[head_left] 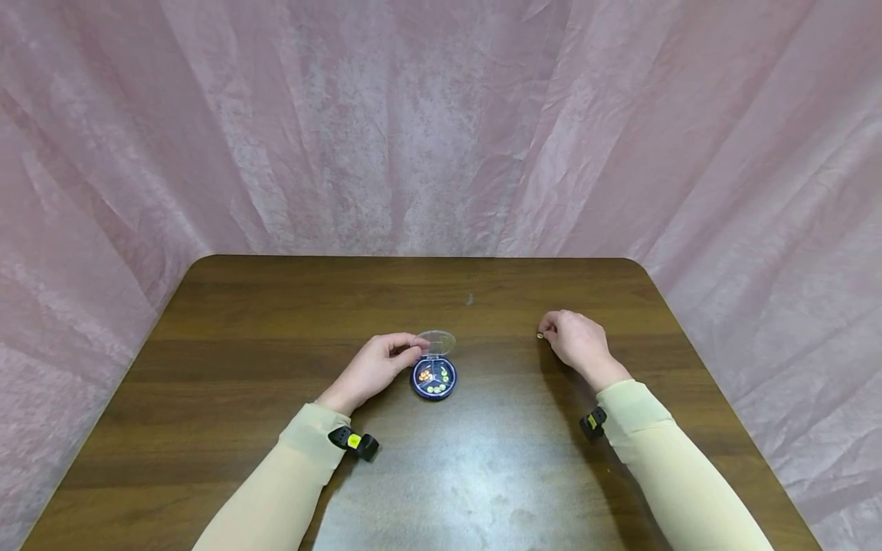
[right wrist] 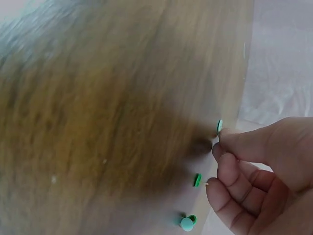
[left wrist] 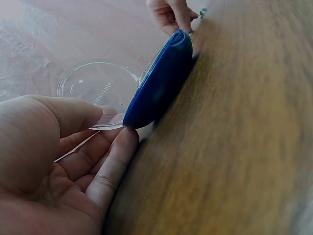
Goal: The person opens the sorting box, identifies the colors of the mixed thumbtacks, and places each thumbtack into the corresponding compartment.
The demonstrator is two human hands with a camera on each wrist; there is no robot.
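My left hand (head_left: 375, 370) pinches the raised clear lid (left wrist: 98, 78) of a small round blue case (head_left: 433, 379) between thumb and fingers; one fingertip touches the case's edge. Divided sections inside hold several small orange and yellow-green pieces. Well to the right, my right hand (head_left: 577, 340) is low over the table, pinching a green thumbtack (right wrist: 219, 126) at the thumb and index tips. Its pin is hidden by the fingers. Below those fingertips lies another green thumbtack (right wrist: 197, 179), pin showing, with more green tacks (right wrist: 187, 223) beyond it.
The brown wooden table (head_left: 241, 367) carries the case and the loose tacks. Pink curtains (head_left: 427, 138) hang behind its far edge and along both sides. A bright glare lies on the table's near middle.
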